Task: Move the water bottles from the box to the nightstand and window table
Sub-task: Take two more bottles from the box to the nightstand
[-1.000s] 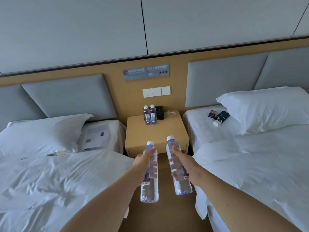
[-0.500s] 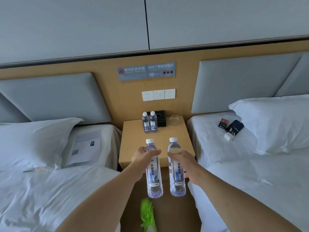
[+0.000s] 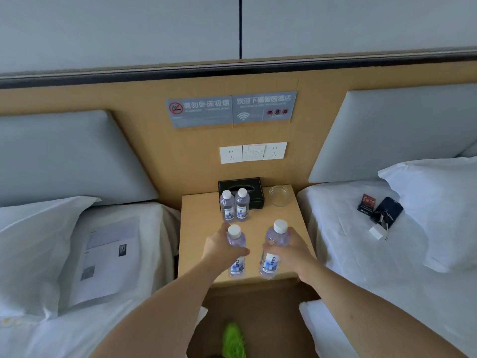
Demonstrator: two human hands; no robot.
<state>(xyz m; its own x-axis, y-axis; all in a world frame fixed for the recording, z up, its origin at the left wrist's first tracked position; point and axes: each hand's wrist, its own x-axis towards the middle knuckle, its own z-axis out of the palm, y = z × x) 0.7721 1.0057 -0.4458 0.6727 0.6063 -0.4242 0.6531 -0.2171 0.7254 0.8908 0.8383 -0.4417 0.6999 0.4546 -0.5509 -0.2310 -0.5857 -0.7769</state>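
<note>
From my remote seat, the left hand (image 3: 219, 250) covers the middle of its bottle (image 3: 236, 254), and the right hand (image 3: 289, 250) covers one side of the other bottle (image 3: 273, 251); I cannot tell whether either base touches the nightstand (image 3: 198, 228). Two standing bottles (image 3: 234, 206) hide the front of the black tissue box (image 3: 254, 192). Label print is too small to read. A blurred green object (image 3: 233, 341) is cut off by the bottom edge. Both beds run past the frame's sides.

Hotel rm: twin beds (image 3: 387, 267), nightstand (image 3: 204, 228), wifi sign (image 3: 263, 107).
</note>
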